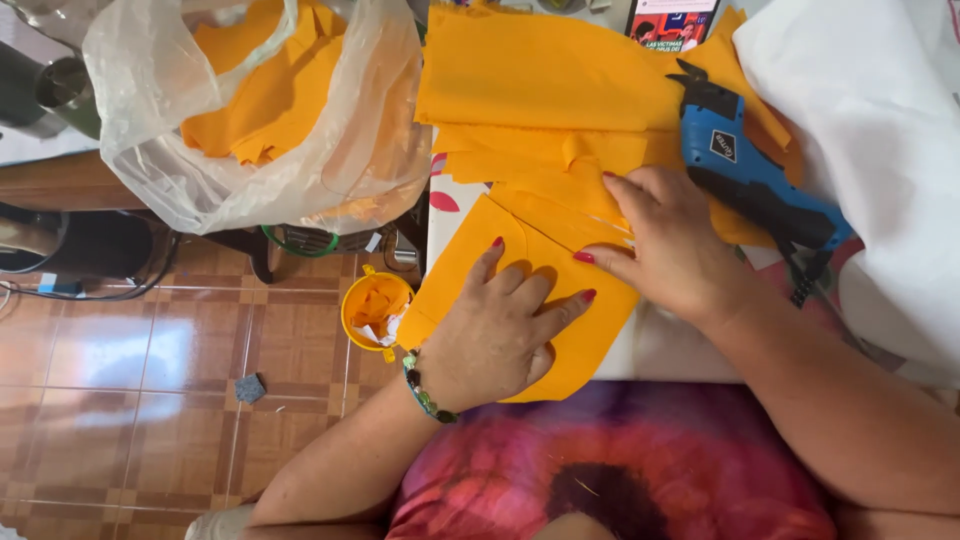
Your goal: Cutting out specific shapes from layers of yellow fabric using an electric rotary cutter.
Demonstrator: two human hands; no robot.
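Both the left hand (495,335) and right hand (665,240) press flat, fingers spread, on a cut orange fabric piece (470,270) beside the blue electric cutter (750,175); it looks light, limp, best pinched at an edge.

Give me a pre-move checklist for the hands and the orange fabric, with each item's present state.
1. Left hand flat on the orange cut piece: ok.
2. Right hand pressing the fabric stack: ok.
3. Blue electric cutter apart from both hands: ok.
4. Cutter switched off: cannot tell.
5. Cut piece fully on the table: not ok, its corner overhangs the edge.
6. Yellow scrap bucket on the floor beside the table: ok.
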